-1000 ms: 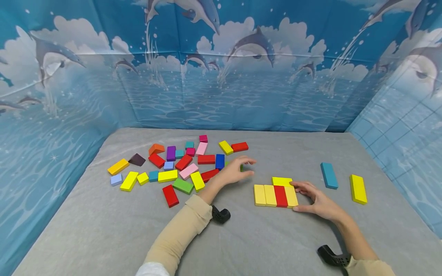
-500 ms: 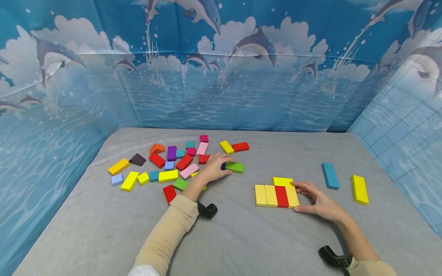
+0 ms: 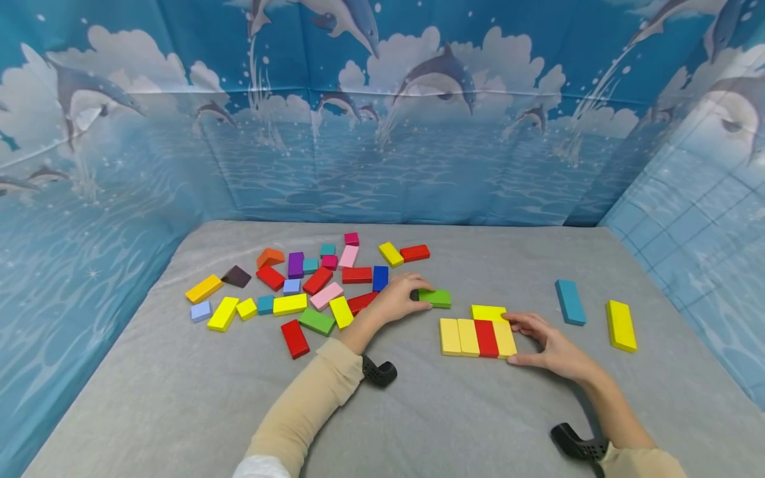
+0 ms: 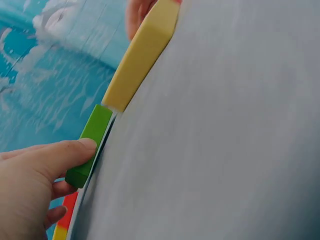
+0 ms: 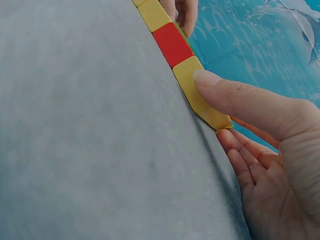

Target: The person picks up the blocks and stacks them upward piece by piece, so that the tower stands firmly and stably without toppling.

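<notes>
My left hand (image 3: 394,302) pinches a green block (image 3: 438,299) just behind and left of a short row of blocks. In the left wrist view the thumb presses on the green block's (image 4: 96,127) near side. Two pale yellow blocks, a red block (image 3: 487,339) and another pale yellow block (image 3: 505,339) stand side by side in that row. A brighter yellow block (image 3: 488,313) lies along its back. At the row's right end is my right hand (image 3: 550,352): its thumb presses the front of the end block (image 5: 192,87) while the fingers reach the bright yellow one behind.
Many loose coloured blocks lie scattered at the left, among them a blue block (image 3: 380,277) and a red block (image 3: 295,339). A teal block (image 3: 570,303) and a long yellow block (image 3: 621,326) lie at the right. A dolphin-print curtain (image 3: 382,166) hangs behind the grey cloth (image 3: 466,425).
My left hand went left to the green block near the blue one, and has since brought it rightward toward the row. My right hand stays at the row's right end.
</notes>
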